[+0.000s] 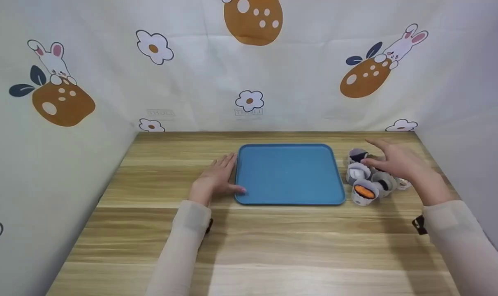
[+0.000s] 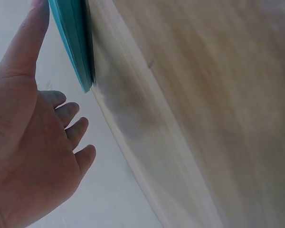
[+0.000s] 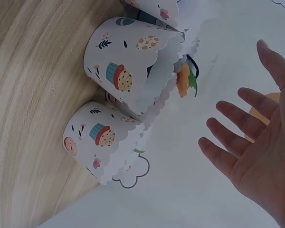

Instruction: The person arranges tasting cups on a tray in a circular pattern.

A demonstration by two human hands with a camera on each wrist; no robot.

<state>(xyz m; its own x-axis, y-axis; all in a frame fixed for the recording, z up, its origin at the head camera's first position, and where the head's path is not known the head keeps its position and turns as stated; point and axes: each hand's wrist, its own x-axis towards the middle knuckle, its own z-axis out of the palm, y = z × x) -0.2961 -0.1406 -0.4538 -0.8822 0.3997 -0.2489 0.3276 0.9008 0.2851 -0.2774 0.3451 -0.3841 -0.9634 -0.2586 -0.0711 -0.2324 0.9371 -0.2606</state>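
Observation:
A blue rectangular tray lies on the wooden table with nothing on it. My left hand is at its left edge, fingers straight along the side and thumb on the rim. To the tray's right stand several paper baking cups, white with cupcake prints and scalloped rims. The front cup has something orange inside; the cup behind it holds something white, and others show dark contents. Over the back of this group hovers my right hand, fingers spread and holding nothing. It partly hides the rear cups in the head view.
The wooden tabletop stretches in front of the tray and to its left. A pale cloth printed with rabbits, flowers and orange fruit hangs behind and at both sides, meeting the table's edges.

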